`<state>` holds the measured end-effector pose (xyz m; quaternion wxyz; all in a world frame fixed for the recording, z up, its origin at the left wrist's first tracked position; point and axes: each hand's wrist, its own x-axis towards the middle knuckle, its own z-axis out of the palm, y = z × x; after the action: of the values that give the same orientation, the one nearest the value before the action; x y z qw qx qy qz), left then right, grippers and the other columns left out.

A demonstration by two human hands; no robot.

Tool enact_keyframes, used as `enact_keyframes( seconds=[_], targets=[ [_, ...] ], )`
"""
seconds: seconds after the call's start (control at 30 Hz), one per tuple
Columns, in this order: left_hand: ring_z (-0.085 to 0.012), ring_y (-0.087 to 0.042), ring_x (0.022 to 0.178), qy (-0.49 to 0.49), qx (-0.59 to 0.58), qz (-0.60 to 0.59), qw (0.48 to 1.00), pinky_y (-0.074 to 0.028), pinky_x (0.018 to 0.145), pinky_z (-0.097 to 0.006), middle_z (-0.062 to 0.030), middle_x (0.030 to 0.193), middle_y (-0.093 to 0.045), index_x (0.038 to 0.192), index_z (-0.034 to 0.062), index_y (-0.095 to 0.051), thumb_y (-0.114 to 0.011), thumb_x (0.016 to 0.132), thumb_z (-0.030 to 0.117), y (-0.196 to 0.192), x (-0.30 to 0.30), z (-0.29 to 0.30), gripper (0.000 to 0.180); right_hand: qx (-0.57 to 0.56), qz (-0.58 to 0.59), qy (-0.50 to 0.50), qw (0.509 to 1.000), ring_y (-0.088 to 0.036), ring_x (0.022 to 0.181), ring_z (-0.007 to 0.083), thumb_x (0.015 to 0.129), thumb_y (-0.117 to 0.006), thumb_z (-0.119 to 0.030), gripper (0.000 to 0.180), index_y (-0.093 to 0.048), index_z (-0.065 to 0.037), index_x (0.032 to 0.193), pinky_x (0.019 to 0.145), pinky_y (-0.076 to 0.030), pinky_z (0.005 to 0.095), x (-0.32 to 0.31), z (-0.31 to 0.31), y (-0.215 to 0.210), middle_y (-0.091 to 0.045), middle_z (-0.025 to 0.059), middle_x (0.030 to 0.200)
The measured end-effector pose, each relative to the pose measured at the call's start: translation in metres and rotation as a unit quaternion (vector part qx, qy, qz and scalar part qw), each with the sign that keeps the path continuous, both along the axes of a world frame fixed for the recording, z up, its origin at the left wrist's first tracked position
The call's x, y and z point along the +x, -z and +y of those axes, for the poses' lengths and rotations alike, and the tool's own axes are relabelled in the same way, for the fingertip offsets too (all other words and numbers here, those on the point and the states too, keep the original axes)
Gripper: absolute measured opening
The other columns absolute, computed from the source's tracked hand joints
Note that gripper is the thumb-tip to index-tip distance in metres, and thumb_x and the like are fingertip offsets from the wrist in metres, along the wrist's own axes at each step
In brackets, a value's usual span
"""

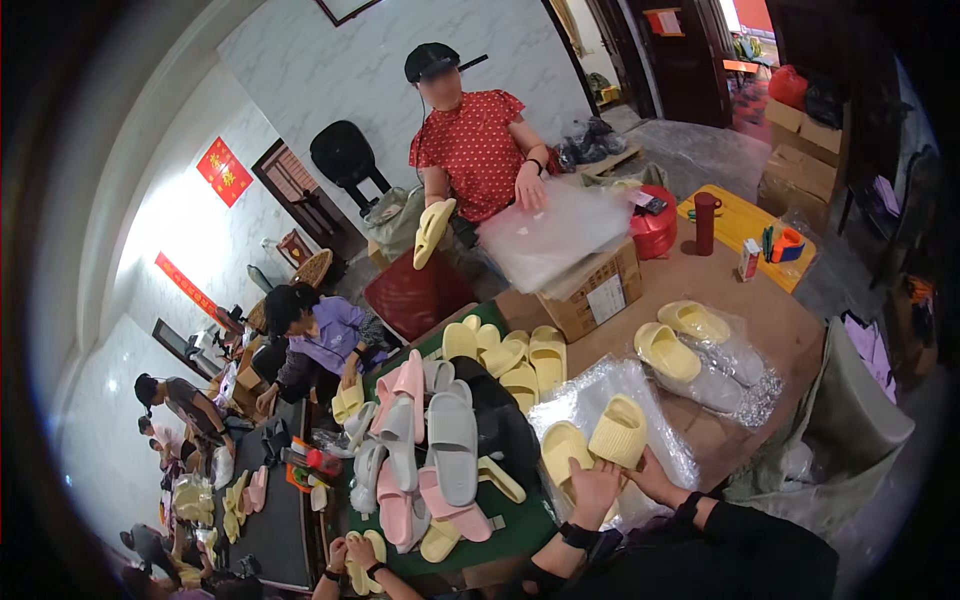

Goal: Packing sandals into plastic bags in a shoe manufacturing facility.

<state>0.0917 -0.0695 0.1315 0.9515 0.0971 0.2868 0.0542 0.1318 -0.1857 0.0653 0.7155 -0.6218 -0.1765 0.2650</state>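
Observation:
A pair of pale yellow slippers lies over a stack of clear plastic bags (665, 420) in front of me. My left hand (594, 488) is closed on the near end of the left yellow slipper (566, 450). With its fingers curled at the near edge, my right hand (652, 480) grips the right yellow slipper (619, 432). The fingertips are partly hidden by the slippers. To the left is a heap of grey, pink and yellow slippers, with a grey slipper (453, 440) on top. Beyond my right hand lie yellow slippers (667, 350) in clear plastic.
Across the table, a person in red (470, 150) holds a yellow slipper and touches plastic sheets (555, 235) on a cardboard box (595, 300). A red bottle (706, 222) stands at the back. Another person's hands (352, 558) hold yellow slippers at lower left.

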Motion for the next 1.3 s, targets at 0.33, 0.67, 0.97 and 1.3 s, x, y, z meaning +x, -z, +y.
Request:
enact_keyframes(
  seconds=[0.33, 0.67, 0.97, 1.3],
  targets=[
    [-0.0174, -0.047, 0.077, 0.192, -0.062, -0.062, 0.978, -0.04, 0.074, -0.026, -0.0117, 0.091, -0.051, 0.118, -0.0072, -0.035, -0.028, 0.087, 0.05, 0.046, 0.006, -0.008, 0.066, -0.188, -0.133, 0.145, 0.962, -0.057, 0.085, 0.0337, 0.075, -0.053, -0.01, 0.06, -0.024, -0.012, 0.127, 0.071, -0.045, 0.0376, 0.04, -0.044, -0.006, -0.057, 0.0202, 0.096],
    [-0.0223, -0.054, 0.063, 0.304, 0.81, 0.111, 0.489, -0.045, 0.059, -0.032, -0.0143, 0.087, -0.059, 0.104, 0.007, -0.051, -0.051, 0.08, 0.037, 0.107, -0.053, 0.016, 0.038, -0.29, -0.168, 0.041, 0.941, -0.047, 0.102, 0.0357, 0.075, -0.048, -0.011, 0.057, -0.027, -0.009, 0.128, 0.084, -0.038, 0.0398, 0.055, -0.03, 0.033, -0.048, 0.0216, 0.113],
    [-0.0372, -0.039, 0.11, 0.26, 0.906, 0.094, 0.32, -0.032, 0.091, -0.042, -0.0256, 0.117, -0.041, 0.12, 0.0015, -0.035, -0.05, 0.073, 0.018, 0.152, -0.133, 0.003, 0.052, -0.35, -0.296, -0.034, 0.888, -0.048, 0.097, 0.0303, 0.071, -0.054, 0.002, 0.049, -0.039, 0.003, 0.117, 0.084, -0.037, 0.0354, 0.097, -0.027, 0.041, -0.048, 0.0189, 0.111],
    [-0.0405, -0.012, 0.126, 0.449, 0.83, 0.113, 0.312, -0.014, 0.102, -0.046, -0.0273, 0.135, -0.013, 0.125, 0.0028, -0.029, -0.034, 0.081, 0.018, 0.14, -0.128, -0.003, 0.046, -0.389, -0.34, -0.123, 0.847, -0.039, 0.107, 0.0413, 0.066, -0.06, -0.021, 0.019, -0.064, -0.006, 0.078, 0.093, -0.031, 0.0402, 0.048, 0.001, 0.07, -0.042, 0.0307, 0.114]
  ],
)
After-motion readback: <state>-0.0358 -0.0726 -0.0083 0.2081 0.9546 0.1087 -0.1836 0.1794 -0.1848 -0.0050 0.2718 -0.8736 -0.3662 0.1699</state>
